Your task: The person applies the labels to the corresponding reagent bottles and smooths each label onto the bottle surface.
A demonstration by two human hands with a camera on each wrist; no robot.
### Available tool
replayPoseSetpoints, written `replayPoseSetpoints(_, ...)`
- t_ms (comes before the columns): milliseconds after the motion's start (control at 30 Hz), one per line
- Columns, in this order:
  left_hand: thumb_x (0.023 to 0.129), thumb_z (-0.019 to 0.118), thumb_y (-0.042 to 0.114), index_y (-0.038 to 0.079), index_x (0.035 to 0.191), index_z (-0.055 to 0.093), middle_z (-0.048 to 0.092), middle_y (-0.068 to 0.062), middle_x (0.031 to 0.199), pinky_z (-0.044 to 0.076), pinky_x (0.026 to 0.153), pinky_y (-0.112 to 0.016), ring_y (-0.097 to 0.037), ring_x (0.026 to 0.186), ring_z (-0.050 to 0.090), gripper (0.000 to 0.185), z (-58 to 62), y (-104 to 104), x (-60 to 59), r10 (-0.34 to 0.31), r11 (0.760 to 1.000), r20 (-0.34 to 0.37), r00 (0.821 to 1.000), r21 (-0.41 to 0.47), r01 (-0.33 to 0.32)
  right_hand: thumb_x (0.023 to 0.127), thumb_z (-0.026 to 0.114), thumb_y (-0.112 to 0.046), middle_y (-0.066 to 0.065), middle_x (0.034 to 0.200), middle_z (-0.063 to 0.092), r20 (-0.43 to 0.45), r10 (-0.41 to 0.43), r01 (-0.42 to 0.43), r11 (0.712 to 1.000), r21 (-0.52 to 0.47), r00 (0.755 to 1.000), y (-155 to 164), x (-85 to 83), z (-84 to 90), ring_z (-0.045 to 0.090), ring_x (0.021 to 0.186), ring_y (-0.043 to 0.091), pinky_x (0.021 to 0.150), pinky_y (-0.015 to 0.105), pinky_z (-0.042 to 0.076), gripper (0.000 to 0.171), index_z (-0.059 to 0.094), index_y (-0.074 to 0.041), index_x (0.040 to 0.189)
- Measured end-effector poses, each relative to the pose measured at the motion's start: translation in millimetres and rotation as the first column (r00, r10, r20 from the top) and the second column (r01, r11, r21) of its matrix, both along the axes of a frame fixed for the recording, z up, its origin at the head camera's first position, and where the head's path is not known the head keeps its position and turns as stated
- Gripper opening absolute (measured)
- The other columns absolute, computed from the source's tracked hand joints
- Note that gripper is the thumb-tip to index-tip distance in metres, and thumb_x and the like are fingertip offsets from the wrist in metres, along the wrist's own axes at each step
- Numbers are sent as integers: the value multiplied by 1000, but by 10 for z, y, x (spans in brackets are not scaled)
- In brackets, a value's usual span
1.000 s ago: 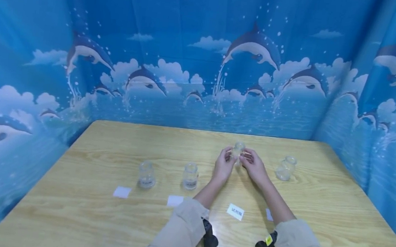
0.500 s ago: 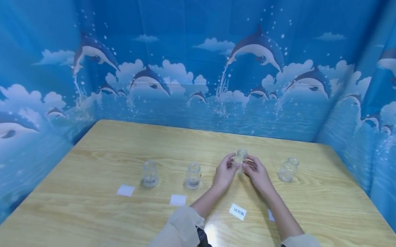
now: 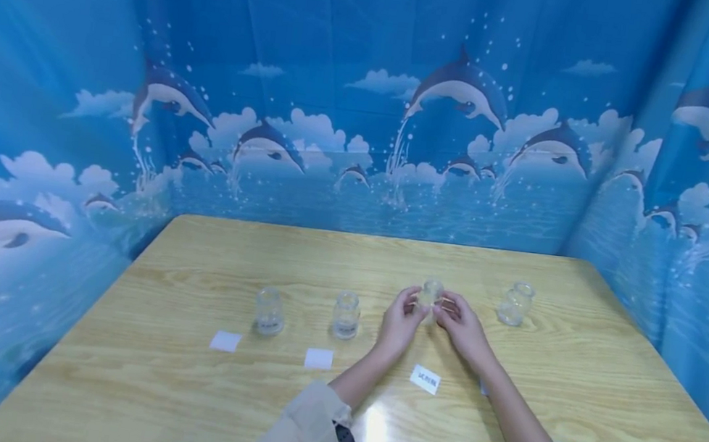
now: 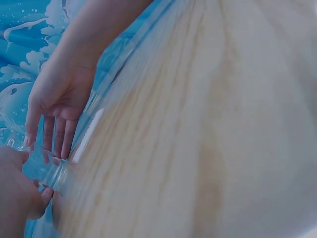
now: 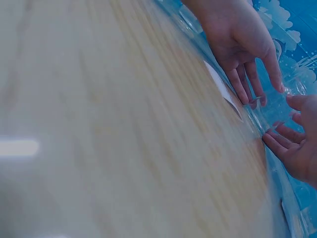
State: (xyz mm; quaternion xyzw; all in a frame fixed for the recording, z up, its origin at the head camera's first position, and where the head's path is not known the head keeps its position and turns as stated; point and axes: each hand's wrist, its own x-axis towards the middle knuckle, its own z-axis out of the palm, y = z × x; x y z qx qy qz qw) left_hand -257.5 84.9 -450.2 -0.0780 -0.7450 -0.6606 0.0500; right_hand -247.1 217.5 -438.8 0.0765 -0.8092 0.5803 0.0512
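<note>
A small clear glass bottle [image 3: 432,292] with a rimmed neck stands upright between the two hands, over the table's right-centre part. The left hand [image 3: 400,322] grips its left side with thumb and fingers. From the other side the right hand [image 3: 464,330] holds it too, its thumb close to the left thumb. Both wrist views show the fingers round the transparent glass, which is hard to make out against the blue backdrop. In the head view a white card [image 3: 425,379] with dark characters lies just in front of the hands.
Two similar glass bottles, one far left [image 3: 269,312] and one beside it [image 3: 346,316], stand left of the hands; another bottle [image 3: 515,305] stands right. White cards [image 3: 225,341] lie nearer the person, one partly hidden by the right forearm. A dolphin-print curtain [image 3: 354,104] surrounds the wooden table [image 3: 176,405].
Both hands have drawn the bottle nearer to the person, keeping it between them. The forearms have come back with it. The head view has shifted slightly; the other bottles and cards stay in place.
</note>
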Motion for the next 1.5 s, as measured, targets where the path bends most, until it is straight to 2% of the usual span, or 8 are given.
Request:
replayPoseSetpoints(400, 75, 58, 20, 18, 113, 46, 50, -5, 105, 41, 73, -20, -15, 90, 50, 40, 9, -59, 181, -46, 999, 1, 999, -18, 46, 80, 52, -25, 19, 113, 43, -39, 12, -10, 999, 36, 999, 5, 223, 2, 41, 103, 28, 84, 33, 35, 51, 33, 0, 119)
replayPoseSetpoints(767, 76, 58, 21, 18, 114, 45, 49, -4, 106, 40, 74, -19, -14, 91, 49, 41, -2, -80, 278, -79, 997, 5, 997, 3, 79, 80, 53, -21, 22, 110, 45, -80, 28, -27, 1000, 13, 996, 3, 329, 1, 42, 101, 30, 81, 32, 38, 48, 35, 3, 117)
replayPoseSetpoints(1033, 76, 57, 22, 15, 115, 44, 49, -5, 107, 40, 75, -20, -16, 93, 49, 41, 21, -118, 364, -96, 995, 16, 995, -2, 96, 79, 54, -23, 20, 109, 46, -85, 20, -16, 999, 43, 996, -6, 401, -17, 43, 100, 28, 82, 33, 37, 48, 36, 1, 117)
replayPoseSetpoints(1133, 76, 57, 20, 13, 115, 43, 49, -6, 107, 40, 75, -21, -18, 93, 49, 42, 44, -138, 409, -107, 994, 9, 994, 21, 107, 79, 54, -23, 20, 108, 46, -86, 21, -18, 999, 38, 996, -19, 429, -19, 44, 100, 28, 82, 34, 37, 48, 35, 1, 117)
replayPoseSetpoints(1233, 77, 56, 15, 10, 115, 43, 48, -10, 108, 41, 76, -24, -23, 95, 48, 40, 160, -158, 504, -106, 994, 14, 994, 32, 106, 79, 54, -23, 20, 108, 47, -85, 21, -19, 999, 34, 996, -26, 451, -17, 44, 100, 27, 83, 33, 36, 48, 36, 1, 117)
replayPoseSetpoints(1333, 77, 56, 14, 9, 114, 43, 47, -12, 108, 41, 76, -24, -23, 95, 47, 40, 201, -166, 547, -105, 994, 19, 994, 30, 104, 80, 53, -21, 20, 108, 46, -77, 25, -24, 999, 25, 997, -30, 465, -11, 43, 100, 27, 84, 33, 35, 46, 36, 1, 117)
replayPoseSetpoints(1500, 77, 56, 20, 12, 116, 42, 47, -8, 109, 41, 74, -19, -18, 94, 48, 43, 88, -155, 491, -100, 995, 21, 995, -9, 100, 80, 53, -22, 21, 109, 46, -77, 27, -25, 999, 31, 997, -37, 480, 3, 43, 100, 28, 83, 32, 36, 47, 36, 2, 117)
